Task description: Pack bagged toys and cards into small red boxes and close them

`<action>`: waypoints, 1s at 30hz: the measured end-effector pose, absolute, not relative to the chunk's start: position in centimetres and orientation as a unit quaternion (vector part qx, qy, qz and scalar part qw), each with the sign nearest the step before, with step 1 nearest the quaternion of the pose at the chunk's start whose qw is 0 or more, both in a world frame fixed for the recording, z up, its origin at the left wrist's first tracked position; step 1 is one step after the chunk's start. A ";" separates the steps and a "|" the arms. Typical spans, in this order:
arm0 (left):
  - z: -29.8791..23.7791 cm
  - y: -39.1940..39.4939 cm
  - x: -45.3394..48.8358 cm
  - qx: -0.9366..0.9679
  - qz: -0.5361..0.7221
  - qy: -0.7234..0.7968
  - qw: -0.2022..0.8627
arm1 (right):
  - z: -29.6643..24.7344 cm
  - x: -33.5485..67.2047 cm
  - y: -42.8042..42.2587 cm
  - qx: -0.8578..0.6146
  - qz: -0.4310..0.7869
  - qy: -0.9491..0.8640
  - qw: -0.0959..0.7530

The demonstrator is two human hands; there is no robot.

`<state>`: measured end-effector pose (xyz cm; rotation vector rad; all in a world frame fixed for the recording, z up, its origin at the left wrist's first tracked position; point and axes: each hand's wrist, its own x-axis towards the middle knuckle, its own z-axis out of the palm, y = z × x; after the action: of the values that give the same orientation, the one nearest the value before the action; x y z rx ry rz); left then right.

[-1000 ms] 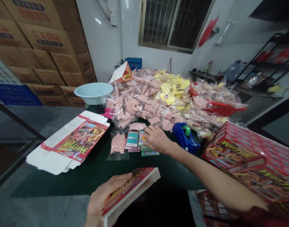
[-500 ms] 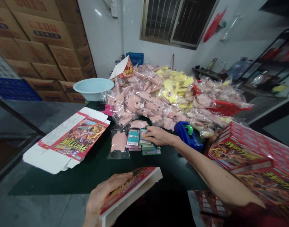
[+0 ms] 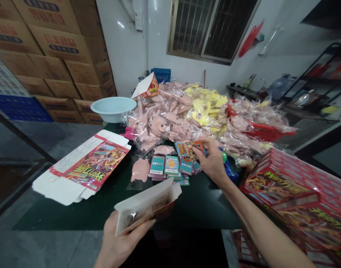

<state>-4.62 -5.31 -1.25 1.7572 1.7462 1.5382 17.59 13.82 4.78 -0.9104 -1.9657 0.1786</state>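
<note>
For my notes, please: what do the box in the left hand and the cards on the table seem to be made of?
The box: thin paperboard, matte white inside, with sharp folds. The cards: probably glossy coated card, from their shine; plastic is possible.

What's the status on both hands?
Left hand: holding open box. Right hand: pinching card above spread cards. Tape dispenser just beyond it.

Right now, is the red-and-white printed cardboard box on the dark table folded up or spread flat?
Spread flat: the cardboard box lies unfolded on the dark table, white flaps out.
</note>
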 end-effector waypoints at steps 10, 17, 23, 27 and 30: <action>0.7 -3.0 -1.1 0.568 0.521 0.518 0.372 | 10.9 20.7 2.8 -0.278 0.306 -0.708 0.573; 0.8 -2.9 -0.9 0.592 0.524 0.479 0.381 | 8.4 19.0 2.7 -0.262 0.141 -0.805 0.513; 1.2 -2.4 -1.0 0.605 0.524 0.460 0.386 | 9.4 18.2 1.7 -0.182 0.022 -0.884 0.430; 1.2 -2.1 -1.1 0.590 0.525 0.461 0.405 | 10.7 18.8 1.2 -0.181 0.037 -0.893 0.410; 1.1 -2.1 -1.2 0.595 0.522 0.463 0.398 | 11.7 19.4 1.8 -0.220 0.062 -0.884 0.407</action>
<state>-1.15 -2.10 1.10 1.5071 1.1725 1.3228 19.45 1.80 11.75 -0.5545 -2.2292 0.1574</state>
